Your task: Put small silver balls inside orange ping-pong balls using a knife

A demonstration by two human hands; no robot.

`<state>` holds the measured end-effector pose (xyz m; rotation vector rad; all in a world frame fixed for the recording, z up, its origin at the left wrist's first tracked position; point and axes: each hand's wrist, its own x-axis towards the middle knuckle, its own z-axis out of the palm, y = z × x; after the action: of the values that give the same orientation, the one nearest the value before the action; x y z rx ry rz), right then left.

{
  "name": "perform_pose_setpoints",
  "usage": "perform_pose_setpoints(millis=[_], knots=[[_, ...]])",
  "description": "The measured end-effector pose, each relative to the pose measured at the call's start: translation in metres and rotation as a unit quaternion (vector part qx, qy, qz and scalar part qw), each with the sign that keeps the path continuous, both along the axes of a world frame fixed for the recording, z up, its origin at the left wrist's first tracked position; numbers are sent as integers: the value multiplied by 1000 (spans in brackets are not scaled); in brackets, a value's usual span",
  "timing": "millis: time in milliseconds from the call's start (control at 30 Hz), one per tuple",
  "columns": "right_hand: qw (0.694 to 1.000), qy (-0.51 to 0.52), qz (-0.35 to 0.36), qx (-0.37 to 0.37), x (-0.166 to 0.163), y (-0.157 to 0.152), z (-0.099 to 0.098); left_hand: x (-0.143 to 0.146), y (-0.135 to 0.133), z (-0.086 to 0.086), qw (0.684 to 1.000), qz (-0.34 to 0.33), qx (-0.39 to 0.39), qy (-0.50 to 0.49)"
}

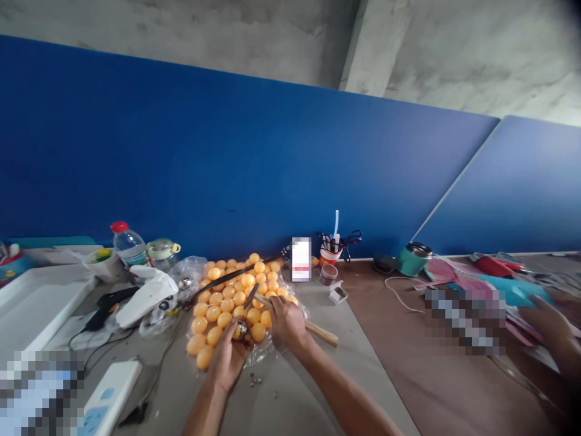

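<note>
Shiny metal ball (242, 329), clamped in the left hand (228, 361) over the orange balls' (224, 320) near edge, seems to need steady support, while rightward the right hand (289, 321), closed around a wooden-handled hammer (322, 333), should keep strokes short.

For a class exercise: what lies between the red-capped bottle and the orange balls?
In the head view, a lidded jar and then crumpled clear plastic lie between the red-capped bottle and the orange balls.
</note>
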<state>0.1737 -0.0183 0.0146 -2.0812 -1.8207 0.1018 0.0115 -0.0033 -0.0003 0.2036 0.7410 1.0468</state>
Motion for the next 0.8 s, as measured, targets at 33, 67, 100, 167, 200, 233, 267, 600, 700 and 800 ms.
perform_pose_setpoints(millis=[33,67,100,167,200,233,267,600,700,800], knots=[[1000,0,3,-4,-1,2,1,0,0,1,1000,1,2,2],[1000,1,6,-11,0,4,2,0,-1,2,1000,2,3,5],[1000,5,9,-17,1,5,2,0,-1,3,1000,5,3,8],[999,12,22,-29,5,8,1,1,-2,4,1000,6,1,8],[999,13,33,-32,8,8,0,1,-2,5,1000,5,1,6],[998,13,43,-35,11,9,-1,1,-2,5,1000,3,2,4],[998,12,53,-36,13,8,-1,1,-1,4,1000,0,3,4],[997,25,78,10,10,-4,-5,0,-1,0,1000,3,11,2],[995,36,85,36,10,-7,-10,1,-1,2,1000,7,19,9],[992,44,103,59,11,-6,-18,1,-1,2,1000,9,26,12]])
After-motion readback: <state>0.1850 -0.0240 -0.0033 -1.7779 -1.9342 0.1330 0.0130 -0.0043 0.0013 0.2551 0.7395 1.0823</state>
